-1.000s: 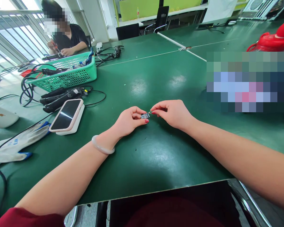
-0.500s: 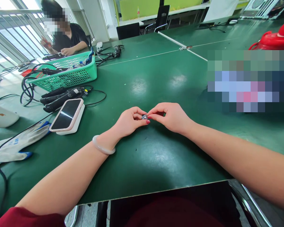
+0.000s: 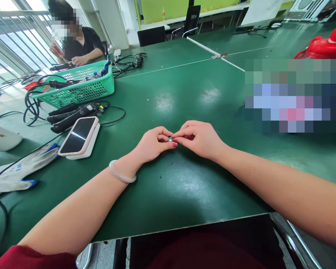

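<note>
Left hand point(image 3: 154, 144) fingers clamped on part point(image 3: 170, 139), over table point(image 3: 184, 89); right hand point(image 3: 204, 138) fingers together at its edge, grip hidden; likely fine manipulation; next move needs steady left hold

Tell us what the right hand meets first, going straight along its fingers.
Probably the small patterned piece in the left hand; the right hand seems to be touching it, though depth is unclear.
</note>
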The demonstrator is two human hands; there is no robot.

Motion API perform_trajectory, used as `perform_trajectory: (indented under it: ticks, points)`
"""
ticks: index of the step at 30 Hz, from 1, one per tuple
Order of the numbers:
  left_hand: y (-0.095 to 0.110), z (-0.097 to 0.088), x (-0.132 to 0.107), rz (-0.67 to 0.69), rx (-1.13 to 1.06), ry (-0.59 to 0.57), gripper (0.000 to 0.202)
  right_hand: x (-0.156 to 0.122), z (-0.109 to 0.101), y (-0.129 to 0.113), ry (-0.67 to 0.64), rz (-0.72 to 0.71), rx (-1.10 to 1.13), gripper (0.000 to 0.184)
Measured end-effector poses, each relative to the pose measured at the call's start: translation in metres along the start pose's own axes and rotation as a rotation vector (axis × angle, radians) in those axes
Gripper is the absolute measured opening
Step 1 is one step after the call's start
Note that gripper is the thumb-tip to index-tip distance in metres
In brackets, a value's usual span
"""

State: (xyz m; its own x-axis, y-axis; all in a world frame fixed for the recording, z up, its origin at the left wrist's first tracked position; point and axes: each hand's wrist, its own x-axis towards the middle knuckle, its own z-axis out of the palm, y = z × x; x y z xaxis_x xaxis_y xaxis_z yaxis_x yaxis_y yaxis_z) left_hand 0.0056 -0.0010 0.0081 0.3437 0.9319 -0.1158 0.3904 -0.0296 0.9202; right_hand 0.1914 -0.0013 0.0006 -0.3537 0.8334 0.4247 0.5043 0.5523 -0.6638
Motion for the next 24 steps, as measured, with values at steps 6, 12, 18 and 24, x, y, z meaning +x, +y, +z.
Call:
perform_trajectory:
  ticks: [6, 12, 18, 24]
  points:
    - [-0.0010, -0.0002, 0.0004, 0.002, 0.017, 0.015, 0.033, -0.0004, 0.0019, -0.0004, 0.020, -0.008, -0.014, 0.013]
    - [-0.0007, 0.0002, 0.0000, 0.006, 0.001, 0.016, 0.033, -0.0017, 0.0027, 0.0000, 0.009, -0.010, -0.019, 0.015]
    - [-0.0005, -0.0002, 0.0005, -0.009, -0.058, 0.035, 0.031, -0.0012, 0.0011, -0.0026, 0.015, 0.012, -0.047, 0.019]
    - [-0.0003, 0.0000, 0.0011, -0.018, -0.103, 0.053, 0.033, 0.0021, -0.0039, -0.0005, 0.009, 0.058, -0.083, 0.019]
